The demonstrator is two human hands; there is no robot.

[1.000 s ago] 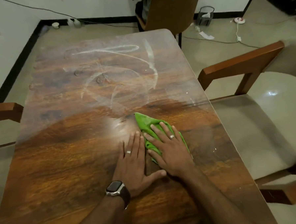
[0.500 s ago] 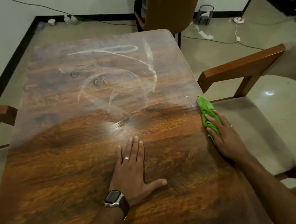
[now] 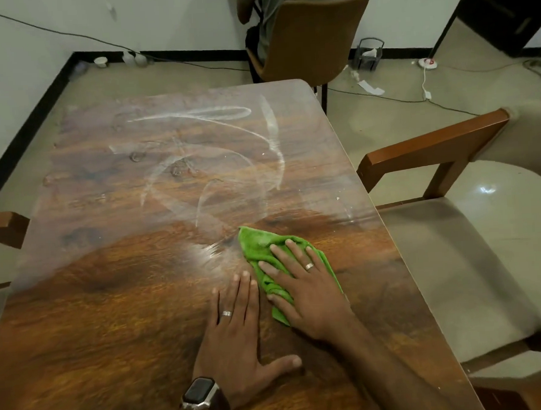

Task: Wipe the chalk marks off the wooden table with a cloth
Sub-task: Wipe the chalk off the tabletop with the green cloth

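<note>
Your right hand (image 3: 308, 284) lies flat on the green cloth (image 3: 258, 241), fingers straight and spread, pressing it to the table (image 3: 96, 323). The cloth sits under that palm and pokes out ahead of the fingertips. Your left hand (image 3: 238, 328) rests just beside it, flat on the bare wood, fingers together and thumb out, holding nothing; it looks like a brace.

You are mid-wipe, I'd judge. A pale smudge (image 3: 204, 255) lies just left of the cloth's front corner. The main chalk marks (image 3: 272, 142), loops and one long curved streak, lie well ahead of both hands and look untouched. The next move likely calls for pushing the cloth forward into those loops, leaning on the left hand to reach.
</note>
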